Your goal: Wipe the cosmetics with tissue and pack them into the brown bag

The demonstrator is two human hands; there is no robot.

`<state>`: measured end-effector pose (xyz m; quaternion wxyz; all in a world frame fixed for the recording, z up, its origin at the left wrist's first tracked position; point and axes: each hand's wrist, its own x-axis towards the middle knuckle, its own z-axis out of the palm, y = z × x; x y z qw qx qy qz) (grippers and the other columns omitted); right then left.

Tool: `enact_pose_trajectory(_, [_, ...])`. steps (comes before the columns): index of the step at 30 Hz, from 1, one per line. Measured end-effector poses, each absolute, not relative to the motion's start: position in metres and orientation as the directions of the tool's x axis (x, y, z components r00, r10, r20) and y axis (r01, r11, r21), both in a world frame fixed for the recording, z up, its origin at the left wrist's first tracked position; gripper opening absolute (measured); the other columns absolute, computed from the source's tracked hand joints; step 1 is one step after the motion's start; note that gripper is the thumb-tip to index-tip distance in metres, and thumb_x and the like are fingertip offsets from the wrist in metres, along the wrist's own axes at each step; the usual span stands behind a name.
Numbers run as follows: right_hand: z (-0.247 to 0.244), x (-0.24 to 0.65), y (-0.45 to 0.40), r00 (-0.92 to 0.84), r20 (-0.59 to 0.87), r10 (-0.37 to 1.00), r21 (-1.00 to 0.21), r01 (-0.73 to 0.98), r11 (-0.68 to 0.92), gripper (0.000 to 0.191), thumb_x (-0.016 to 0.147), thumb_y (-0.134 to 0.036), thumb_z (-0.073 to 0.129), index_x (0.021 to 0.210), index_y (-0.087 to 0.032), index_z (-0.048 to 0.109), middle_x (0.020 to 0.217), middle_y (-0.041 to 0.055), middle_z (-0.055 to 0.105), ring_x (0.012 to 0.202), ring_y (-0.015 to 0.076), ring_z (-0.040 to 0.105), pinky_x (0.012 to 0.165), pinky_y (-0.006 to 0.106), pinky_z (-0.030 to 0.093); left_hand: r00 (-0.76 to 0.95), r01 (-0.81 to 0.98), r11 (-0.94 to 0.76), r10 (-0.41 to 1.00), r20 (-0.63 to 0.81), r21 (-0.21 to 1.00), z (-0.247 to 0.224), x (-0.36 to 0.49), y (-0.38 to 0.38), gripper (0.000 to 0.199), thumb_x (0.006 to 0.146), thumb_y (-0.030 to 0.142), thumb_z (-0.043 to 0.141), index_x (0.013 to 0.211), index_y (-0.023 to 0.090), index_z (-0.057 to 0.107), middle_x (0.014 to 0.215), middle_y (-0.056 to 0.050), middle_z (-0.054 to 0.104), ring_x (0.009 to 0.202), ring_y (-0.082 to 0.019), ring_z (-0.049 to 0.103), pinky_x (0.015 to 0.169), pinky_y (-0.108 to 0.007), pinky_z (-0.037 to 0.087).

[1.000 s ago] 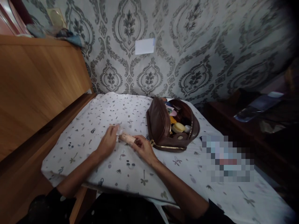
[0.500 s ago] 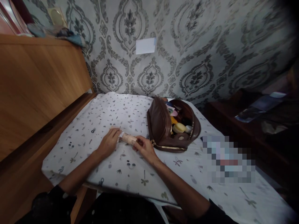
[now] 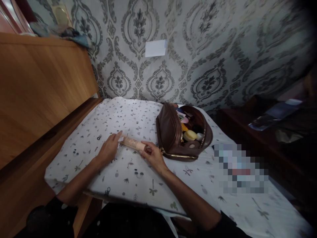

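Observation:
A beige tube [image 3: 133,143] lies slantwise above the patterned white cloth [image 3: 99,172]. My right hand [image 3: 155,157] is closed round its right end, fingers and thumb on the beige cap. At the tube's other end, my left hand [image 3: 109,147] pinches a small white piece [image 3: 121,139], which looks like tissue or wipe and sits beside the tube's tip. Whether that piece touches the tube is hard to tell. Just right of my right hand stands an open brown bag [image 3: 170,129], with a round yellow container [image 3: 190,135] and other small items inside.
A wooden cabinet [image 3: 44,86] borders the cloth on the left. Behind is a patterned wall with a white card [image 3: 156,48]. A blurred-out item [image 3: 240,168] lies to the right, and a clear plastic packet [image 3: 274,114] rests on a dark surface beyond.
My left hand has moved left, away from the tube's middle, with the white piece in its fingers. More of the tube shows. My right hand has stayed almost in place.

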<state>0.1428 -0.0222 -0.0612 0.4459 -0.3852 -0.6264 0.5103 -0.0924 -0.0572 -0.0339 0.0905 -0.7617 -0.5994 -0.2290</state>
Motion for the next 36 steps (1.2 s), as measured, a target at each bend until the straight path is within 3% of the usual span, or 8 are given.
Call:
enact_pose_trajectory(4, [-0.056,0.141,-0.027,-0.334,0.126,0.934,-0.99,0.018,0.14,0.044,0.073,-0.034,0.069,0.114,-0.019,0.064,0.092,0.005,0.066,0.063,0.014,0.063,0.055,0.026,0.053,0.337,0.905,-0.423,0.769,0.543,0.037,-0.021,-0.061,-0.073,0.037,0.092,0.007,0.038,0.125,0.017,0.054,0.118,-0.011,0.061,0.111,-0.022,0.058,0.091,-0.038,0.053])
enact_pose_trajectory(9, [-0.049,0.139,-0.035,-0.385,0.168,0.907,-0.986,-0.047,0.163,0.032,0.075,-0.032,0.065,0.104,-0.019,0.067,0.091,0.0043,0.068,0.074,0.0167,0.066,0.065,0.027,0.055,0.52,0.818,-0.566,0.646,0.559,-0.107,-0.017,-0.024,-0.084,0.036,0.094,0.01,0.041,0.129,0.013,0.051,0.12,-0.015,0.062,0.11,-0.025,0.058,0.093,-0.043,0.051])
enact_pose_trajectory(14, [-0.051,0.139,-0.034,-0.423,0.106,0.9,-0.994,-0.038,0.099,0.036,0.074,-0.037,0.068,0.104,-0.018,0.065,0.084,0.0027,0.068,0.067,0.0157,0.064,0.058,0.026,0.053,0.488,0.858,-0.491,0.686,0.54,-0.152,-0.024,-0.031,-0.08,0.036,0.09,0.007,0.044,0.125,0.008,0.054,0.116,-0.015,0.065,0.105,-0.027,0.06,0.087,-0.041,0.054])
enact_pose_trajectory(22, [-0.053,0.14,-0.031,-0.421,0.073,0.904,-0.997,-0.018,0.072,0.044,0.072,-0.042,0.07,0.107,-0.017,0.064,0.074,0.0007,0.066,0.063,0.0152,0.063,0.054,0.025,0.049,0.279,0.96,-0.264,0.847,0.452,-0.097,-0.036,-0.094,-0.083,0.045,0.084,0.003,0.045,0.126,0.016,0.057,0.119,-0.013,0.066,0.107,-0.025,0.061,0.074,-0.034,0.057])
enact_pose_trajectory(29, [-0.048,0.14,-0.033,-0.419,0.078,0.905,-0.997,-0.011,0.081,0.042,0.074,-0.044,0.07,0.104,-0.016,0.064,0.071,0.0003,0.065,0.061,0.0147,0.062,0.053,0.025,0.048,0.147,0.989,-0.132,0.874,0.463,-0.064,-0.038,-0.119,-0.09,0.044,0.086,0.003,0.042,0.125,0.017,0.058,0.117,-0.012,0.068,0.105,-0.025,0.064,0.076,-0.034,0.057])
enact_pose_trajectory(32, [-0.045,0.139,-0.034,-0.416,0.085,0.906,-0.996,-0.026,0.082,0.039,0.075,-0.047,0.069,0.098,-0.015,0.065,0.068,-0.0001,0.063,0.058,0.0144,0.061,0.051,0.025,0.047,0.17,0.984,-0.175,0.83,0.531,-0.041,-0.03,-0.101,-0.094,0.048,0.087,0.003,0.041,0.131,0.018,0.053,0.118,-0.011,0.067,0.109,-0.023,0.063,0.084,-0.034,0.056])
enact_pose_trajectory(36, [-0.041,0.139,-0.038,-0.411,0.089,0.907,-0.996,-0.039,0.08,0.038,0.074,-0.049,0.069,0.092,-0.016,0.065,0.064,-0.0017,0.06,0.054,0.0127,0.058,0.049,0.023,0.044,0.411,0.898,-0.421,0.701,0.583,-0.128,-0.025,-0.053,-0.099,0.047,0.092,0.006,0.036,0.138,0.012,0.044,0.126,-0.014,0.064,0.119,-0.022,0.058,0.095,-0.034,0.052])
